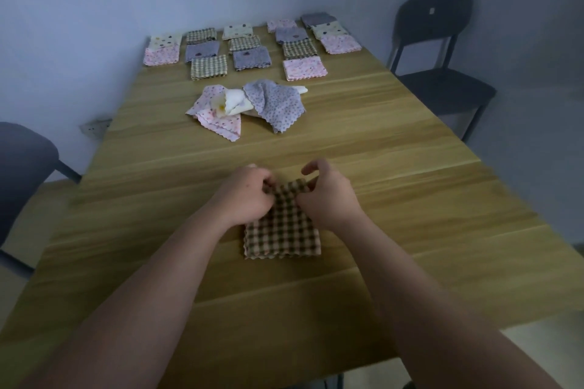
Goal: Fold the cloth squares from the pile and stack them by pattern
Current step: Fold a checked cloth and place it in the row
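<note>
A brown checked cloth lies folded on the wooden table in front of me. My left hand pinches its far left corner. My right hand pinches the far right corner, with the forefinger raised. Further back lies the loose pile: pink flowered, white and grey dotted cloths, crumpled together. Along the far edge lie several folded squares in pink, grey, checked and cream spotted patterns, set out in rows.
A dark chair stands at the table's right side near the wall. Another chair is at the left. A wall socket sits low on the left wall. Bare wood shows between the pile and my hands.
</note>
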Demonstrator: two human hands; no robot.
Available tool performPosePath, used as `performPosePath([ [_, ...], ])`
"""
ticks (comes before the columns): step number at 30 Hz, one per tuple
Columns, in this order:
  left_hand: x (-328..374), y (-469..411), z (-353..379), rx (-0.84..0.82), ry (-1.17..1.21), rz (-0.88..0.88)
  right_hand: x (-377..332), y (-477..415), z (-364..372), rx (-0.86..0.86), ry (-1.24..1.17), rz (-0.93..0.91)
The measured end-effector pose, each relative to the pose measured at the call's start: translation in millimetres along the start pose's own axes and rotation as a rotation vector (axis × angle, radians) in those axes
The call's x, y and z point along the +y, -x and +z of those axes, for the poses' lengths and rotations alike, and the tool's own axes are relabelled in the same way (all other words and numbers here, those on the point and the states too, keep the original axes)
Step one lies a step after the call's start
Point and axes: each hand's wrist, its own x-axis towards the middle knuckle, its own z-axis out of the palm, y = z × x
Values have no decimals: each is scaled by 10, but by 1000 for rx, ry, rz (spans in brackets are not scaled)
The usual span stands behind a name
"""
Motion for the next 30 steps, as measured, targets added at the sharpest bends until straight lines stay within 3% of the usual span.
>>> performPosePath([
  [4, 275, -36, -208, -8, 100, -105, -30, -161, -329, -118, -229, 73],
  [8, 787, -76, -668, -70, 253, -104, -274, -150, -971, -183, -256, 105],
  [15, 1896, -52, -1636, -72, 519, -123, -1028, 162, -2424, -37, -235, 83],
  [18, 2546, 72, -1943, -100, 741, -148, -1255, 330, -3165, -21, -287, 79],
  [22, 3204, 203, -1921, -56, 1036, -173, -1266, 549, -3779, -19, -460, 75],
  [25, 3689, 303, -1731, 33, 1046, -179, -1097, 796, -4168, -74, -603, 131],
  [30, 4171, 335, -1316, 177, 1072, -250, -711, 965, -4499, -143, -553, 243],
])
